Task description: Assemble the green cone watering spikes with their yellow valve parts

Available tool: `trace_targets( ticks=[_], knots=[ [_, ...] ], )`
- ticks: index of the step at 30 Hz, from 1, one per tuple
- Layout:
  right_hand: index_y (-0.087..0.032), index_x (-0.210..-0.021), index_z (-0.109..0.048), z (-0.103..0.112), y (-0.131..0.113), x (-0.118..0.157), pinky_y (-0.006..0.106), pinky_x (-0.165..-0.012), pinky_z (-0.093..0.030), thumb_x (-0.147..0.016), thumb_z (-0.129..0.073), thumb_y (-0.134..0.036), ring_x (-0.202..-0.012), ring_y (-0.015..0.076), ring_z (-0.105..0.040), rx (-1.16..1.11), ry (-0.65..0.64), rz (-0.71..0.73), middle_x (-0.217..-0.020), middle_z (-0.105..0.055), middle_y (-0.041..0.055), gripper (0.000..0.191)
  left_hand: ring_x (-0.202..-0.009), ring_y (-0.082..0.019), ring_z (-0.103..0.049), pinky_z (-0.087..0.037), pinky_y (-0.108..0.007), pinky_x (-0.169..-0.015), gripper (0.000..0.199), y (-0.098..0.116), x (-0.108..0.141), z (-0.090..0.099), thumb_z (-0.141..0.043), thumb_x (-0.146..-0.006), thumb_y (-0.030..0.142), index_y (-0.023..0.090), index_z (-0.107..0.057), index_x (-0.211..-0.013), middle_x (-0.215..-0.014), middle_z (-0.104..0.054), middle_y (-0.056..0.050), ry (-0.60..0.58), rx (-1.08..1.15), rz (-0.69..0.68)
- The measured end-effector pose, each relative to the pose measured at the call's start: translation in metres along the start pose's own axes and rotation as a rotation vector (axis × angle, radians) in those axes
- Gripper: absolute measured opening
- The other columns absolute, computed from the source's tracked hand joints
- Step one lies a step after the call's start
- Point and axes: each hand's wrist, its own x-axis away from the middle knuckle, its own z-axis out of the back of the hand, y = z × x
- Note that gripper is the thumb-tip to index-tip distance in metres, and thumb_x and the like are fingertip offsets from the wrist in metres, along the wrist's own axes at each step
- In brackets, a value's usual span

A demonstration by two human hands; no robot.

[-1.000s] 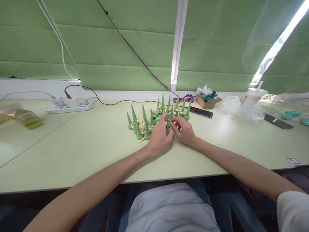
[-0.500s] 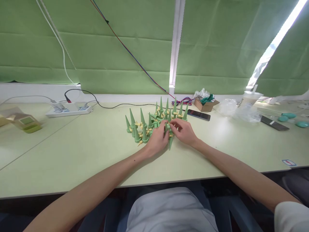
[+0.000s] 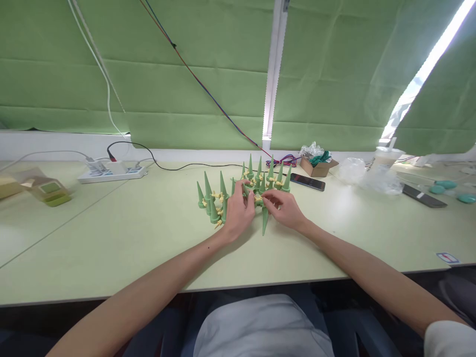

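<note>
Several green cones with small yellow pieces at their bases stand in the middle of the table, such as a cone at the left and a cone at the right. My left hand is closed on a green cone, which is tilted among the others. Close by on the right, my right hand pinches at a yellow piece with thumb and forefinger. One green cone lies pointing toward the front edge, just below the right fingertips. Fingers hide part of the cluster.
Behind the cones on the right are a phone and a cardboard box. A cup, plastic bags and a dark phone are farther right. A power strip and a clear package lie left.
My left hand has shifted slightly left and now has a cone tilted in its fingers. My right fingertips have lowered slightly to the yellow piece. The whole view has shifted a little.
</note>
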Motion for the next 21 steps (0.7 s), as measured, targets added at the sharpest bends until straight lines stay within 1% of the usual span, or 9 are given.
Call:
trace_targets(
  ticks=[6,14,17,21],
  knots=[
    [-0.018,-0.091,-0.067,0.0012,-0.0004,0.0005,0.026,-0.058,-0.053,-0.089,-0.054,-0.025,-0.064,0.0143,-0.063,-0.021,-0.006,-0.006,-0.078,-0.071,0.0046,0.014,-0.051,-0.010,-0.042,-0.033,-0.024,-0.053,0.023,-0.0018,0.0019,-0.0021,-0.044,-0.096,0.029,0.023,-0.045,-0.118,-0.069,-0.050,0.004,0.014,0.009,-0.007],
    [-0.018,-0.086,-0.067,0.0031,-0.0005,0.0013,0.026,-0.057,-0.051,-0.086,-0.054,-0.020,-0.060,0.0140,-0.060,-0.009,0.028,0.001,-0.075,-0.070,0.0045,0.014,-0.050,-0.010,-0.041,-0.032,-0.024,-0.052,0.021,-0.0016,0.0017,-0.0027,-0.044,-0.097,0.032,0.023,-0.044,-0.117,-0.071,-0.051,0.003,0.056,0.022,0.015],
    [-0.017,-0.086,-0.067,0.0033,-0.0011,0.0013,0.026,-0.057,-0.050,-0.086,-0.054,-0.021,-0.061,0.0141,-0.059,-0.012,0.014,0.017,-0.076,-0.070,0.0053,0.014,-0.051,-0.009,-0.041,-0.033,-0.024,-0.052,0.021,-0.0020,0.0019,-0.0025,-0.044,-0.097,0.031,0.023,-0.044,-0.116,-0.072,-0.052,0.003,0.033,0.033,0.005],
    [-0.018,-0.084,-0.065,0.0036,-0.0013,0.0016,0.026,-0.058,-0.050,-0.087,-0.054,-0.022,-0.061,0.0144,-0.059,-0.018,-0.020,0.001,-0.072,-0.068,0.0038,0.013,-0.053,-0.008,-0.041,-0.034,-0.023,-0.053,0.020,-0.0026,0.0023,-0.0028,-0.046,-0.096,0.031,0.023,-0.045,-0.115,-0.077,-0.053,0.003,-0.022,0.053,-0.019]
  ],
)
